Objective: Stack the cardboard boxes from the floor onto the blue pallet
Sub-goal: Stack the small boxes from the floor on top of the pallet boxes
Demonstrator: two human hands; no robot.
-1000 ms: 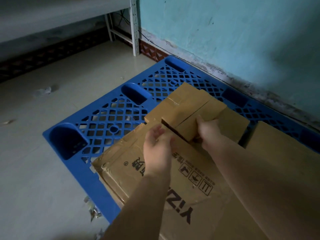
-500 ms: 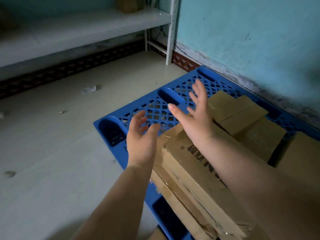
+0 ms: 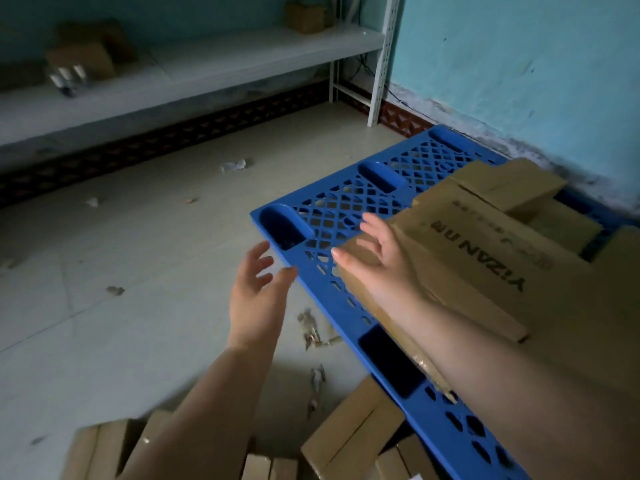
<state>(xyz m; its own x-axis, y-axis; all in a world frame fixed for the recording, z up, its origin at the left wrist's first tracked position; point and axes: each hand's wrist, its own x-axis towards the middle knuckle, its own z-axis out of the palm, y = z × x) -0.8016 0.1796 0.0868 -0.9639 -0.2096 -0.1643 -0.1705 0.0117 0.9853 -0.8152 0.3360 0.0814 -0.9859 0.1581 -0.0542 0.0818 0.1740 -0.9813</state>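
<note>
A large cardboard box [image 3: 485, 258] with black print lies on the blue pallet [image 3: 329, 216] at the right of the frame, and smaller boxes [image 3: 512, 185] sit on the pallet behind it, near the turquoise wall [image 3: 519, 64]. More boxes on the floor [image 3: 349, 441] are at the bottom edge, just beside the pallet. The right hand [image 3: 377, 261] is spread wide above the near corner of the large box and holds nothing. The left hand [image 3: 256, 299], also wide with empty fingers, hovers over the pale floor [image 3: 138, 271] in the centre. A white shelf [image 3: 207, 67] runs along the upper left.
</note>
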